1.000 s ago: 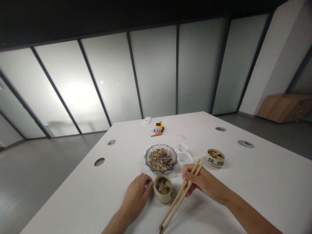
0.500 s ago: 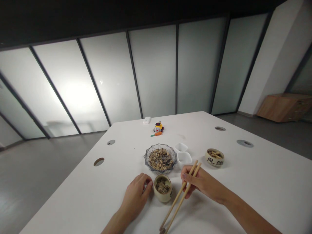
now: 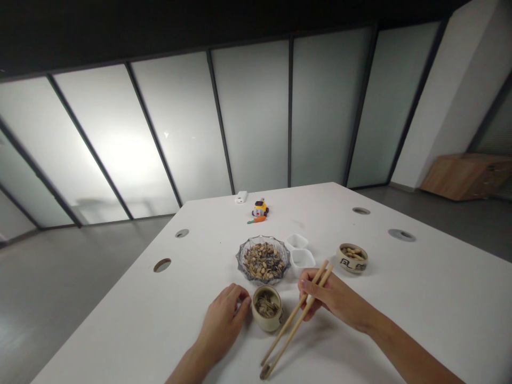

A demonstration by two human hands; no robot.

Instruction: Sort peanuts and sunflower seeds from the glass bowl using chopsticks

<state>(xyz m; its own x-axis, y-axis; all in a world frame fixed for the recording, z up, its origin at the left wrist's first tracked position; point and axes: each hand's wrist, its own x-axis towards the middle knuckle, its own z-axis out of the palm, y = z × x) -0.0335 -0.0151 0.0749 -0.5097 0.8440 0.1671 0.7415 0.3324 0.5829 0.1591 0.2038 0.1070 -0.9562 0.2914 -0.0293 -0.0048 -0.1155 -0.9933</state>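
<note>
My right hand (image 3: 332, 297) is closed round a pair of wooden chopsticks (image 3: 294, 322), whose tips point down towards the near table edge. My left hand (image 3: 224, 320) rests on the white table (image 3: 420, 298), fingers curled against the side of a small beige cup (image 3: 266, 308) filled with sunflower seeds. Just behind that cup stands a glass bowl (image 3: 263, 260) of mixed seeds and nuts. A second beige cup (image 3: 352, 258) with peanuts sits to the right, beyond my right hand.
Two small white plastic dishes (image 3: 301, 250) stand right of the glass bowl. At the far edge are a yellow toy (image 3: 260, 208), an orange carrot toy (image 3: 257, 220) and a white box (image 3: 241, 197). Round cable holes (image 3: 162, 265) dot the table.
The chopstick tips have lifted slightly and shifted; my right hand has turned a little. The left hand stays against the cup.
</note>
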